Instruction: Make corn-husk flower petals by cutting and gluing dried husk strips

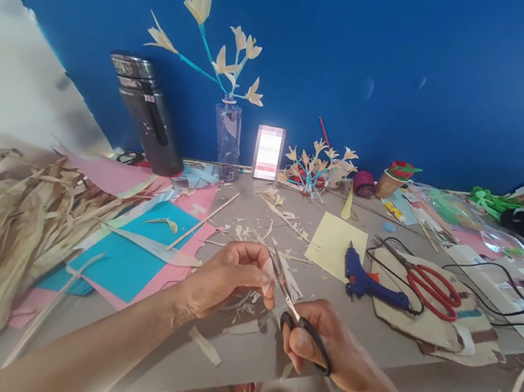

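Note:
My left hand [231, 277] is closed in a pinch on a small pale piece of husk [269, 272], mostly covered by the fingers. In my right hand [325, 342] is a pair of scissors [291, 304] with black handles, fingers in the loops. Its blades point up and away, slightly apart, right beside the husk piece. Pale husk scraps [241, 327] and cuttings lie around and beneath both hands. Behind them, a clear bottle [227, 139] holds husk flowers [198, 3] on blue stems. A bunch of smaller husk flowers [316, 168] stands right of a lit phone [268, 153].
Dried husks [4, 245] are heaped at the left, near blue paper [132, 268] and pink sheets. A dark flask [148, 112] stands against the blue wall. To the right lie a blue glue gun [371, 283], red-handled cutters [435, 291], yellow paper [330, 238], a power strip [490, 280] and cables.

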Motion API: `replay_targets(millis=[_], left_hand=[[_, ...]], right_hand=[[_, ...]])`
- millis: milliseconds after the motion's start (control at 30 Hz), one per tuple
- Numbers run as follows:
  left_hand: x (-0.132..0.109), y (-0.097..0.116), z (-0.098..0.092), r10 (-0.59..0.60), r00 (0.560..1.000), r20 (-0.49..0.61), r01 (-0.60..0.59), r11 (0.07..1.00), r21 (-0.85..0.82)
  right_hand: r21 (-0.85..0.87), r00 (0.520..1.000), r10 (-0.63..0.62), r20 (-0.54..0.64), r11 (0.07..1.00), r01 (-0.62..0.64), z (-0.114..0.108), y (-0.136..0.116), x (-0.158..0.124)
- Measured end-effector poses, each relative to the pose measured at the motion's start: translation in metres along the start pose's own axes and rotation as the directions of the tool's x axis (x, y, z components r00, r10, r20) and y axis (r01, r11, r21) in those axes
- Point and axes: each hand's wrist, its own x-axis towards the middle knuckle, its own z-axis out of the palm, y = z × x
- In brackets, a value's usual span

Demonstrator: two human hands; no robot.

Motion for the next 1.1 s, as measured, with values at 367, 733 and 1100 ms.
replay_targets(millis=[367, 733, 1100], left_hand=[[-0.003, 0.002, 0.001, 0.003, 0.999, 0.034, -0.005, 0.998, 0.058], [-0.004, 0.001, -0.002, 0.016, 0.995, 0.101, -0.024, 0.997, 0.076], [0.001, -0.004, 0.001, 0.002, 0.988, -0.153, 0.012, 0.995, 0.095]], right_hand=[[0.039, 1.0, 0.017, -0.01, 0.999, -0.017, 0.003, 0.008, -0.001], [0.075, 0.995, 0.034, -0.092, 0.997, -0.027, 0.01, 0.007, 0.001], [0.089, 0.867, -0.049, -0.496, 0.99, 0.107, 0.016, -0.019, 0.03]])
